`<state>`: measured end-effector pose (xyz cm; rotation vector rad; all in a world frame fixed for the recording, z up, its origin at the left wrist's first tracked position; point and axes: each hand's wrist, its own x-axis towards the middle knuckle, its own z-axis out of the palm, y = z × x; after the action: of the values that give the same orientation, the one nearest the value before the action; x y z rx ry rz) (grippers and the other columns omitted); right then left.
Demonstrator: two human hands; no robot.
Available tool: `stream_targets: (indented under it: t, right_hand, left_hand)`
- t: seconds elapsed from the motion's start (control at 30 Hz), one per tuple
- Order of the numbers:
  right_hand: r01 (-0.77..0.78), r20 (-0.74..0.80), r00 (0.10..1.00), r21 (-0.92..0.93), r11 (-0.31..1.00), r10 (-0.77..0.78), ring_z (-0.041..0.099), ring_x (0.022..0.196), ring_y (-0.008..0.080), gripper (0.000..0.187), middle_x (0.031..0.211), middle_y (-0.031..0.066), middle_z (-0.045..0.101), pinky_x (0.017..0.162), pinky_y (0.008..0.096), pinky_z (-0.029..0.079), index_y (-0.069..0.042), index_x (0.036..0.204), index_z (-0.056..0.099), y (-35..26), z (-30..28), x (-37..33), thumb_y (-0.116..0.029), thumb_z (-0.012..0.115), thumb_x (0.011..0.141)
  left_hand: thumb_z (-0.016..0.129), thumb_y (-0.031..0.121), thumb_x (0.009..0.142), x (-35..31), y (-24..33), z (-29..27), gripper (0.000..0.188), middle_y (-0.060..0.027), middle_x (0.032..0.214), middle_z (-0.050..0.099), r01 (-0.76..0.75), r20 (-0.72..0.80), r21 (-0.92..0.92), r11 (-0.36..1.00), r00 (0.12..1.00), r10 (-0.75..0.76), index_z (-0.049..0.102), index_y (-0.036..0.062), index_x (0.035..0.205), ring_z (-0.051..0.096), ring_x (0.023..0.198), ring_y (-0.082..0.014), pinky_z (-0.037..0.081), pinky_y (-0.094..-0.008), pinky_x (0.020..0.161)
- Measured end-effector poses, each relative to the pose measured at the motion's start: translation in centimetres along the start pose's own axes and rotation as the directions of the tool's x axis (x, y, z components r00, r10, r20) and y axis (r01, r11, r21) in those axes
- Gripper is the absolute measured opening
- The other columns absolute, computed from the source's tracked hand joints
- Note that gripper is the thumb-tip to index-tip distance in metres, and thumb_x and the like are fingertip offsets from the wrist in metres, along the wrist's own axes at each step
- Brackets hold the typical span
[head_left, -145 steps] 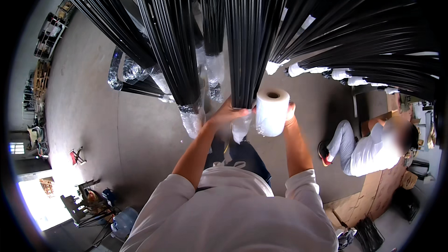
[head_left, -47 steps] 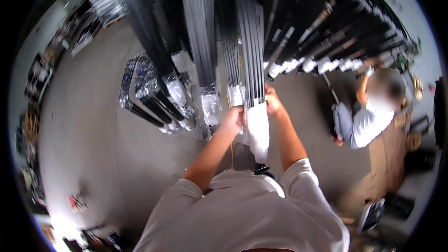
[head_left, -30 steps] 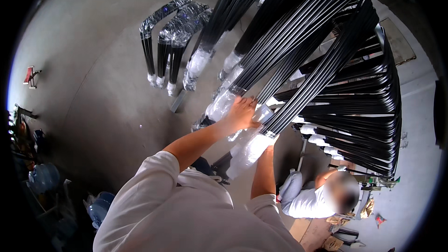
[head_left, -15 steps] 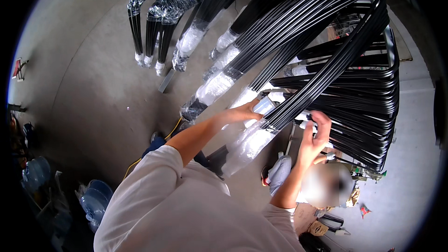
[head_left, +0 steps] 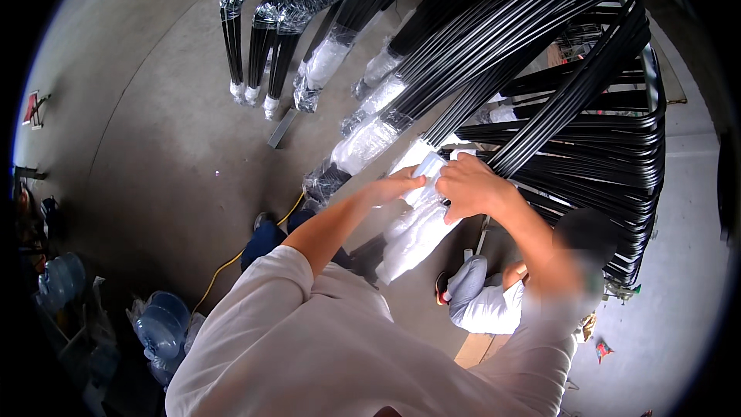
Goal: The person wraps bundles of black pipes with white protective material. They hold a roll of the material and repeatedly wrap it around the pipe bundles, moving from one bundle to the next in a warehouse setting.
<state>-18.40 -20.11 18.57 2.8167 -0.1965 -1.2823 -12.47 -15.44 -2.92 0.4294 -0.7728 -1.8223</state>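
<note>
A slanting bundle of black tubes (head_left: 532,127) passes in front of me, its lower end wrapped in white, cloudy plastic film (head_left: 413,243). My left hand (head_left: 401,184) is closed on a pale, shiny roll of plastic film (head_left: 429,168) at the bundle's left side. Over the top of the bundle lies my right hand (head_left: 469,185), its fingers bent down beside the roll; what they grip is hidden beneath them. Just left of the roll, another tube bundle ends in a clear film wrapping (head_left: 363,143).
Many bent black tubes (head_left: 610,162) hang from a rack on the right. Wrapped tube bundles (head_left: 289,11) stand at the far left. A seated person (head_left: 494,305) is close below my right arm. A yellow cable (head_left: 224,266) and blue water bottles (head_left: 162,324) lie at lower left.
My right hand has moved left and up from the bundle's right side onto its top, beside the roll. My left hand stays on the roll. The seated person's head has shifted.
</note>
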Motion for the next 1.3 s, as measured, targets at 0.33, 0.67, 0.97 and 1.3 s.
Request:
stream_targets:
  t: [0.33, 0.67, 0.97, 1.3]
  right_hand:
    - [-0.029, -0.001, 1.000, -0.005, 1.000, 0.029, 0.060, 0.060, 0.0291, 0.034, 0.060, 0.0131, 0.060, 0.055, 0.0358, 0.045, 0.001, 0.060, 0.062, 0.6, 0.8, 0.9, -0.028, 0.075, 0.048]
    - [-0.136, -0.460, 0.885, -0.116, 0.984, 0.068, 0.058, 0.081, 0.0245, 0.034, 0.090, 0.0138, 0.060, 0.066, 0.0318, 0.044, -0.004, 0.068, 0.064, -0.9, 1.7, -1.4, -0.032, 0.072, 0.051]
    - [0.713, -0.128, 0.150, 0.701, -0.018, 0.980, 0.044, 0.108, 0.0227, 0.085, 0.117, 0.0126, 0.043, 0.093, 0.0392, 0.036, 0.000, 0.125, 0.030, -18.5, 10.4, -2.7, -0.037, 0.074, 0.063]
    - [0.821, 0.217, 0.028, 0.552, -0.146, 0.976, 0.043, 0.101, 0.0208, 0.088, 0.106, 0.0106, 0.044, 0.090, 0.0337, 0.034, 0.000, 0.118, 0.030, -18.6, 9.3, 0.0, -0.028, 0.075, 0.048]
  left_hand:
    - [0.066, 0.052, 0.066, -7.9, 3.4, -0.2, 0.083, -0.0091, 0.105, 0.053, -0.178, -0.205, 0.144, 0.973, 0.957, 0.206, 0.038, -0.0042, 0.120, 0.052, 0.094, -0.0123, 0.041, -0.0271, 0.084]
    - [0.076, 0.038, 0.055, -11.6, 8.2, 8.9, 0.078, -0.0173, 0.111, 0.051, -0.125, 0.006, 0.855, 0.504, 0.973, 0.230, 0.042, 0.0027, 0.116, 0.051, 0.101, -0.0337, 0.041, -0.0367, 0.086]
    - [0.074, 0.039, 0.058, -10.6, 6.4, 9.1, 0.074, -0.0164, 0.101, 0.054, -0.162, -0.030, 0.828, 0.536, 0.943, 0.332, 0.044, 0.0002, 0.113, 0.054, 0.094, -0.0294, 0.041, -0.0358, 0.081]
    - [0.060, 0.022, 0.079, -9.0, 10.4, 7.7, 0.032, -0.0132, 0.097, 0.057, -0.181, 0.183, 0.906, 0.381, 0.983, 0.032, 0.055, 0.0032, 0.105, 0.057, 0.090, -0.0268, 0.044, -0.0328, 0.080]
